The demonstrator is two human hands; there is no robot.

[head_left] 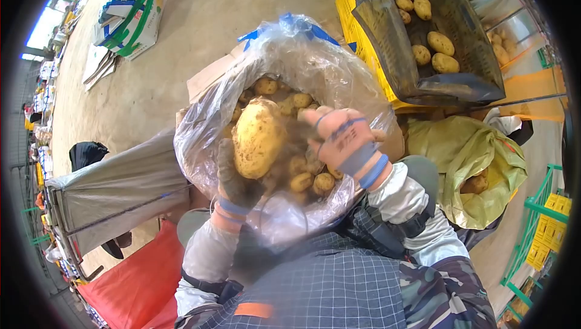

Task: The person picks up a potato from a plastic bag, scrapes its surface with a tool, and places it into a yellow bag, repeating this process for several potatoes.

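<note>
Potato (259,138), large, oblong and pale yellow, speckled with brown dirt

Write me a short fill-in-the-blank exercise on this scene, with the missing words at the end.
1. The left hand holds a large potato over a clear bag made of ____.
2. The glove cuff at the right hand is ____.
3. The crate beside the bag has ____ walls.
4. Resting on the dark liner in that crate are several loose ____.

Missing words: plastic; blue; yellow; potatoes.
</note>
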